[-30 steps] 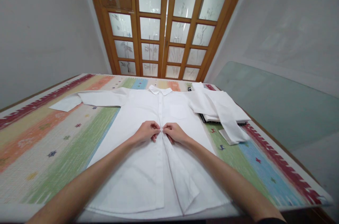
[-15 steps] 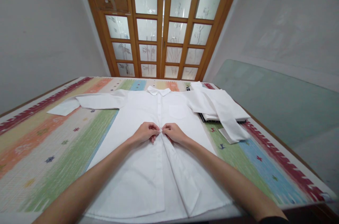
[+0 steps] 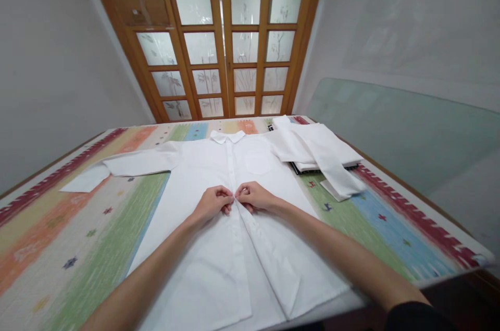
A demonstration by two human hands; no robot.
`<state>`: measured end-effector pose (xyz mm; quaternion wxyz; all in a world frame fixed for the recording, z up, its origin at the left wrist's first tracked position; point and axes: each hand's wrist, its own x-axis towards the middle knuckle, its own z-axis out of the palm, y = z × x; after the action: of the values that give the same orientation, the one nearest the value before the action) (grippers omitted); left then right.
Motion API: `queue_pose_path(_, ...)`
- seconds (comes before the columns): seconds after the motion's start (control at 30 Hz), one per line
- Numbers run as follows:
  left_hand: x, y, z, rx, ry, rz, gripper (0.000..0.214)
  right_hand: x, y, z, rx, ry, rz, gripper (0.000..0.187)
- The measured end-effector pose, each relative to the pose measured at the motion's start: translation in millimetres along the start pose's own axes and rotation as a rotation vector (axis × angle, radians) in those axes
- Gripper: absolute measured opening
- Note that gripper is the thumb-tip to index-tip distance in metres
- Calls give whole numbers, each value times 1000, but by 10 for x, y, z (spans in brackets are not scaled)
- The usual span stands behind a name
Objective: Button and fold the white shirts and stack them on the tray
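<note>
A white button-up shirt lies front up on the table, collar at the far side. Its left sleeve stretches out to the left and its right sleeve drapes over a dark flat object. My left hand and my right hand meet at the shirt's front placket, about halfway down. Both hands are closed, fingers pinching the two front edges together. Below my hands the front panels hang apart.
A striped, multicoloured cloth covers the table. The dark flat object lies under the right sleeve at the far right. Wooden doors with frosted panes stand behind the table. A glass sheet leans against the right wall.
My hands stay pinched at the same spot on the placket. The view has swung a little to the right and tilted, so the table appears shifted left.
</note>
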<state>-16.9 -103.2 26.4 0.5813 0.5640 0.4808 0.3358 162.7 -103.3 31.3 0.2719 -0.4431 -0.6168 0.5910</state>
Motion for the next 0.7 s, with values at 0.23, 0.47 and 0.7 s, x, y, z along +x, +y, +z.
queue_pose_path(0.23,5,-6,-2,0,17,-7,11,16,21,23,-22,51,-16,9)
queue_pose_path(0.47,-13,-10,-1,-57,18,11,23,-2,-63,20,31,31,81,8)
queue_pose_path(0.7,-38,39,15,-38,93,-66,24,11,-58,27,71,25,93,11)
